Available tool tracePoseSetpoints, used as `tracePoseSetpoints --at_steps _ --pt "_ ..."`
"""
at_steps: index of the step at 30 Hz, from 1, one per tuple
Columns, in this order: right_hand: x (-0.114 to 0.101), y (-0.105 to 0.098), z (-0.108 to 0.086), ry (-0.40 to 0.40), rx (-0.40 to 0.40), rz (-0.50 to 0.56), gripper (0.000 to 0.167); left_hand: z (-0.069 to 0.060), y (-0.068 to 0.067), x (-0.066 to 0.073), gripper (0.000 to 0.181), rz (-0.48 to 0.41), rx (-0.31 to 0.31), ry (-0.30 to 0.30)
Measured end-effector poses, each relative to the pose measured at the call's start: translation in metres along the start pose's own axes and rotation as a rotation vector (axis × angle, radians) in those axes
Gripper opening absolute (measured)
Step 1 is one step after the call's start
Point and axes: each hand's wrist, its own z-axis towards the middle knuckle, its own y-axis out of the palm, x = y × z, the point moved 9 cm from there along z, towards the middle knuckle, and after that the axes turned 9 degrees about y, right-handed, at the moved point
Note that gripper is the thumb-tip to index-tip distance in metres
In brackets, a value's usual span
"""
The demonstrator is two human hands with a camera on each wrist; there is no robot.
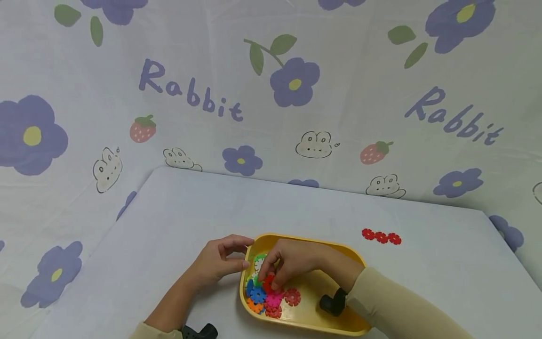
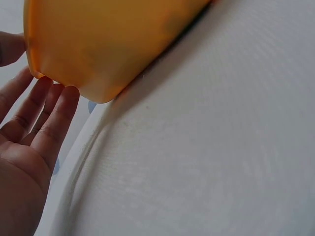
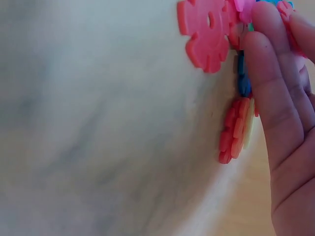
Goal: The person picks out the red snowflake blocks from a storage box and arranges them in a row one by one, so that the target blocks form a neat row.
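Note:
A yellow plastic tray (image 1: 326, 325) holds colourful snowflake-shaped building discs, gathered at its left end. My left hand (image 1: 220, 261) is at the tray's left end, its thumb and fingertips touching the rim. In the left wrist view, the fingers of that left hand (image 2: 34, 132) look fairly straight against the tray wall (image 2: 108, 44). My right hand (image 1: 294, 259) reaches into the tray and pinches a red snowflake disc (image 1: 268, 285) between thumb and fingers. Below it lie a blue disc (image 1: 258, 295), a pink disc (image 1: 274, 300) and an orange disc (image 1: 255, 307).
Three red discs in a row (image 1: 381, 237) lie on the white table (image 1: 203, 202), beyond the tray to the right. A loose red disc (image 1: 292, 296) rests on the tray floor. Behind the table hangs a printed cloth (image 1: 262, 127). Each wrist bears a black device.

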Motion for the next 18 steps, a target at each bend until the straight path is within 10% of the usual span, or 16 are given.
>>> tracePoseSetpoints --at_steps 18 --pt "0.0036 -0.0037 -0.0071 0.064 0.014 0.004 0.032 0.0009 0.0008 0.0018 0.040 -0.002 0.013 -0.017"
